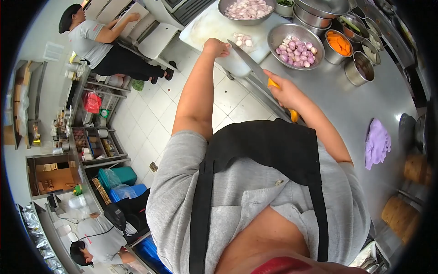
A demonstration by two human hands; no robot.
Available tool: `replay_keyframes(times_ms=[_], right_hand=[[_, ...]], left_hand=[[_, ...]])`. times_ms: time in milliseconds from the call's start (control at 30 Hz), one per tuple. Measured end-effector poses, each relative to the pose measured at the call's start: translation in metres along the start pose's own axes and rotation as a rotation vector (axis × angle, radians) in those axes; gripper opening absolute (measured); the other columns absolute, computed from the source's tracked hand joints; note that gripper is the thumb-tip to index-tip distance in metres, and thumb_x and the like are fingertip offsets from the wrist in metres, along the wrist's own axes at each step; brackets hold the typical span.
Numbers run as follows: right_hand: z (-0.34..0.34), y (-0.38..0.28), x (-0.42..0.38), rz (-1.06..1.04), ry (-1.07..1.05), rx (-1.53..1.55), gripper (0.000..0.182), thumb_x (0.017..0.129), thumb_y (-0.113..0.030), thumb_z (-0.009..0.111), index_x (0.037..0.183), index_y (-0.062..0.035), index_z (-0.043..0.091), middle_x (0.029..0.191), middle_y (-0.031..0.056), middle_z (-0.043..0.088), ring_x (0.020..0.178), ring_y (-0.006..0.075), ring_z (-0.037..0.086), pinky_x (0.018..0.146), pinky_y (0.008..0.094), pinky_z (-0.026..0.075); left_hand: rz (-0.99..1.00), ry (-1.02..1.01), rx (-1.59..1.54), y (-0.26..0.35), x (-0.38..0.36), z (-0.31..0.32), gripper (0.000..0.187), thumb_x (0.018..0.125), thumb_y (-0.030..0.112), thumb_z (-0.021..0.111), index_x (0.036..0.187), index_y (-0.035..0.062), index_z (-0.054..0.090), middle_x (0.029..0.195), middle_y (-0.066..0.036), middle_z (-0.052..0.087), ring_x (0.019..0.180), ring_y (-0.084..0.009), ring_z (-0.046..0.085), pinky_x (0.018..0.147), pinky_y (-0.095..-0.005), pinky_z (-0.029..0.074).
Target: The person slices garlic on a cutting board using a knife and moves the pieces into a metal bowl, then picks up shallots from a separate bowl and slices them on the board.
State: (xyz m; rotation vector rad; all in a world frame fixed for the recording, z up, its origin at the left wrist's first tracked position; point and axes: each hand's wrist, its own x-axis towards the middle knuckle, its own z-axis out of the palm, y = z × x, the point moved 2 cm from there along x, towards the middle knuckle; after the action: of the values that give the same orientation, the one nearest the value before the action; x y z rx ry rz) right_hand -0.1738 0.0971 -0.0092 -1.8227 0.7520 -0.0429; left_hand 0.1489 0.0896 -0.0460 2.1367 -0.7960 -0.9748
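Observation:
My right hand (286,92) is wrapped round the yellow handle of a kitchen knife (250,61). Its long blade slants up and left over the edge of the white cutting board (204,33). Close to the knife's tip is my left hand (216,47), its fingers curled together; whatever they may hold is too small to make out. A few peeled shallots (243,40) lie on the board just beyond the blade. To the right, a steel bowl (273,37) contains purple shallots (297,51), and a second bowl (250,20) at the back has many paler peeled ones (246,8).
Steel containers crowd the counter's right side, one with orange carrot slices (339,44). A purple cloth (378,144) lies on the steel counter (335,102). Away to the left, one person (93,41) stands by a white chair (157,41); another person (102,237) is at lower left.

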Motion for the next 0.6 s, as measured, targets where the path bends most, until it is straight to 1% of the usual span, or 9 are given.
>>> replay_keyframes(times_ms=[67,100,167,267,300,333,367,433,600], right_hand=[[0.002,0.001,0.007,-0.146,0.056,-0.109,0.055,0.089,-0.015,0.047,0.142,-0.0213,0.035,0.08,0.0161,0.061,0.063,0.023,0.057,0.062,0.0335,0.047],[0.002,-0.002,0.008,-0.147,0.059,-0.106,0.055,0.089,-0.015,0.047,0.142,-0.0213,0.035,0.08,0.0161,0.061,0.063,0.023,0.057,0.062,0.0335,0.047],[0.002,-0.009,0.01,-0.052,0.025,-0.15,0.056,0.088,-0.014,0.047,0.142,-0.0207,0.034,0.09,0.0214,0.062,0.075,0.0284,0.06,0.071,0.0357,0.047],[0.003,-0.005,0.019,-0.124,0.059,-0.214,0.056,0.088,-0.014,0.047,0.142,-0.0205,0.034,0.09,0.0218,0.062,0.075,0.0289,0.061,0.072,0.0364,0.047],[0.002,-0.005,0.019,-0.125,0.059,-0.212,0.056,0.088,-0.014,0.047,0.142,-0.0205,0.034,0.09,0.0218,0.062,0.075,0.0289,0.061,0.072,0.0364,0.047],[0.002,-0.005,0.02,-0.127,0.057,-0.18,0.056,0.089,-0.014,0.047,0.142,-0.0213,0.034,0.082,0.0134,0.057,0.065,0.0206,0.054,0.063,0.0323,0.046],[0.001,-0.005,0.021,-0.128,0.054,-0.148,0.056,0.089,-0.013,0.047,0.143,-0.022,0.033,0.074,0.005,0.052,0.055,0.0124,0.048,0.054,0.0283,0.045],[0.001,-0.005,0.023,-0.136,0.057,-0.156,0.056,0.089,-0.013,0.047,0.143,-0.0217,0.033,0.074,0.0066,0.053,0.057,0.0139,0.049,0.057,0.0295,0.046],[0.002,-0.001,0.028,-0.186,0.093,-0.24,0.057,0.088,-0.013,0.047,0.143,-0.0211,0.033,0.076,0.0138,0.057,0.062,0.0207,0.053,0.065,0.0334,0.046]], left_hand=[[-0.009,-0.029,-0.103,0.002,-0.005,0.001,0.025,0.082,0.014,0.07,0.094,-0.0058,0.063,0.08,-0.013,0.066,0.068,-0.0187,0.066,0.061,-0.0278,0.057],[-0.043,-0.044,-0.181,0.003,-0.006,0.002,0.024,0.082,0.013,0.07,0.094,-0.0056,0.063,0.08,-0.013,0.066,0.068,-0.0193,0.066,0.061,-0.0282,0.057],[-0.077,-0.059,-0.255,0.004,-0.006,0.002,0.023,0.081,0.013,0.07,0.093,-0.0055,0.063,0.079,-0.013,0.066,0.068,-0.0198,0.066,0.062,-0.0285,0.057],[-0.129,0.009,-0.196,0.001,0.003,0.001,0.018,0.083,0.017,0.069,0.082,0.0004,0.064,0.076,-0.009,0.066,0.062,-0.0165,0.064,0.059,-0.0256,0.056],[-0.053,0.022,0.073,-0.003,0.014,-0.002,0.017,0.081,0.017,0.07,0.083,0.0016,0.063,0.075,-0.008,0.065,0.061,-0.0154,0.063,0.059,-0.0257,0.056],[0.025,0.036,0.341,-0.007,0.024,-0.004,0.017,0.08,0.016,0.072,0.084,0.0028,0.062,0.075,-0.007,0.065,0.059,-0.0142,0.062,0.058,-0.0258,0.056],[0.025,0.037,0.342,-0.009,0.022,-0.002,0.017,0.08,0.016,0.072,0.084,0.0028,0.062,0.075,-0.007,0.065,0.059,-0.0142,0.062,0.058,-0.0258,0.056],[0.04,0.139,-0.242,-0.015,0.014,0.004,0.02,0.077,0.012,0.074,0.085,0.0017,0.059,0.074,-0.006,0.064,0.06,-0.0135,0.062,0.057,-0.0249,0.055],[0.062,0.127,-0.411,-0.018,0.015,0.005,0.018,0.076,0.005,0.073,0.084,-0.0027,0.058,0.075,-0.009,0.064,0.063,-0.0154,0.064,0.058,-0.0241,0.056]])
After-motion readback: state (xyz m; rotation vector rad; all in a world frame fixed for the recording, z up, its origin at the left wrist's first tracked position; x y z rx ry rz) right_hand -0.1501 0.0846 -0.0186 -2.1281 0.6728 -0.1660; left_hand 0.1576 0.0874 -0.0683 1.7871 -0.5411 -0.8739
